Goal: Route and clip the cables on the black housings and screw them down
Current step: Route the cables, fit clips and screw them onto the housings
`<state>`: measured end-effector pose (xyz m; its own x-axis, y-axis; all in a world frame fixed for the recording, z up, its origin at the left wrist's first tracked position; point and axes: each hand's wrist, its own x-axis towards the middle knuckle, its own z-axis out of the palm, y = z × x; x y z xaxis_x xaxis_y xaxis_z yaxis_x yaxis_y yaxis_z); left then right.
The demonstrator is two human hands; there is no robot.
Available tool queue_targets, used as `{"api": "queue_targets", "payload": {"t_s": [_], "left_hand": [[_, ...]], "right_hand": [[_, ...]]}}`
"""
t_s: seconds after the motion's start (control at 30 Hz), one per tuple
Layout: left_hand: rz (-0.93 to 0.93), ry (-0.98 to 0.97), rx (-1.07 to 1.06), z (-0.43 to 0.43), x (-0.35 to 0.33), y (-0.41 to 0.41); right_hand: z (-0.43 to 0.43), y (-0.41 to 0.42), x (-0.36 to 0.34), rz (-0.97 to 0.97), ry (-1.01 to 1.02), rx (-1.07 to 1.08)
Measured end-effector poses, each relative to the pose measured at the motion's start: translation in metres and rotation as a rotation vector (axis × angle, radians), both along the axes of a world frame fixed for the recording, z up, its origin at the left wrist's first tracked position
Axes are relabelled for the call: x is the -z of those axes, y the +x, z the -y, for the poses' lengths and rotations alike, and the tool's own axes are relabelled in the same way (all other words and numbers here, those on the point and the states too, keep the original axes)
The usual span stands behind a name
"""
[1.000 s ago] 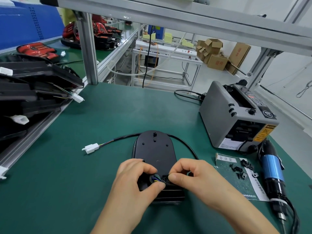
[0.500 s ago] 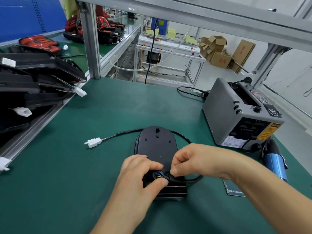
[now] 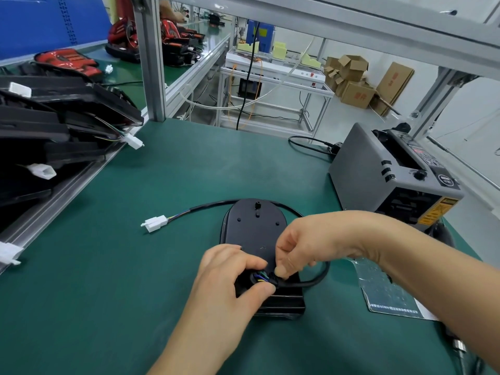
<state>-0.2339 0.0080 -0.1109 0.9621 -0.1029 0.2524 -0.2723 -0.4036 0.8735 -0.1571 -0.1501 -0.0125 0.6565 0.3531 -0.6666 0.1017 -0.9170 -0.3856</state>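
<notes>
1. Through the head camera, we are looking down at a black oval plastic housing (image 3: 254, 228) lying flat on the green bench mat (image 3: 189, 171), directly in front of both hands.
2. The left hand (image 3: 230, 277) is curling its fingers and thumb over the housing's near end, pinching the short coloured wires (image 3: 259, 277) there.
3. The right hand (image 3: 311, 239) is reaching in from the right, thumb and forefinger pinching the black sheathed cable (image 3: 316, 277) just beside the left fingertips.
4. We are seeing that cable looping out to the housing's right, running round its far end and finishing in 1 white plastic connector (image 3: 154, 223) lying on the mat to the left, apart from the housing.
5. A grey boxy tape dispenser (image 3: 378, 169) is standing at the right, a stack of black housings (image 3: 54, 117) is resting at the left, and a printed sheet (image 3: 387, 293) is lying under the right forearm.
</notes>
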Motion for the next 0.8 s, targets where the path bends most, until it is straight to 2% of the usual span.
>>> {"api": "queue_targets", "payload": {"t_s": [0.27,0.53,0.73,0.8], "left_hand": [[-0.042,-0.031,-0.019,0.004,-0.001,0.000],[0.117,0.077,-0.113,0.016,0.004,0.001],[0.130,0.068,-0.038,0.012,0.003,-0.002],[0.202,0.076,-0.036,0.010,0.002,-0.004]], "right_hand": [[-0.005,0.005,-0.002,-0.041,-0.043,0.005],[0.003,0.002,0.005,-0.097,0.058,0.074],[-0.001,0.008,0.004,-0.109,0.016,0.049],[-0.002,0.010,0.005,-0.112,0.008,0.052]]}}
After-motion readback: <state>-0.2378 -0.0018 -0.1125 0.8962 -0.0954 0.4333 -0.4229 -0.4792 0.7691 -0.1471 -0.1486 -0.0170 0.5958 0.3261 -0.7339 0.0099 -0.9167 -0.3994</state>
